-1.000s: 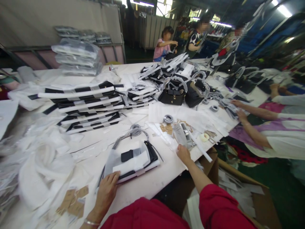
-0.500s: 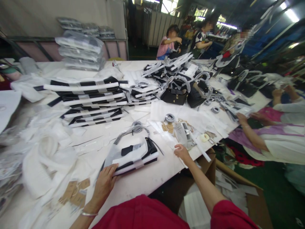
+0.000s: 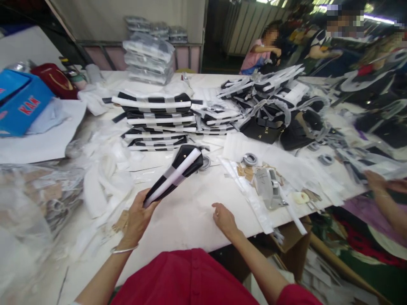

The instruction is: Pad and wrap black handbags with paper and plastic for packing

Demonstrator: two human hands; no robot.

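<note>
My left hand (image 3: 139, 218) is closed around the near end of a black bag (image 3: 190, 163) padded with white foam strips and grey wrap. The bag is raised and tilted, its far end pointing up and right toward the stacked bags. My right hand (image 3: 223, 218) is over the white table (image 3: 190, 220), with its fingers curled and the index finger partly extended; nothing shows in it. Right of that hand are a grey tape dispenser (image 3: 267, 188) and white foam sheets (image 3: 251, 203).
Padded bags are stacked (image 3: 159, 120) beyond my left hand, beside a heap of black bags (image 3: 267, 127). A blue box (image 3: 23, 101) and clear plastic (image 3: 22, 216) lie left. A co-worker's hands (image 3: 381, 182) are at the right edge.
The bag has been lifted from the table and turned up on edge in my left hand. My right hand has moved left, away from the tape dispenser. The view has swung left, showing the blue box.
</note>
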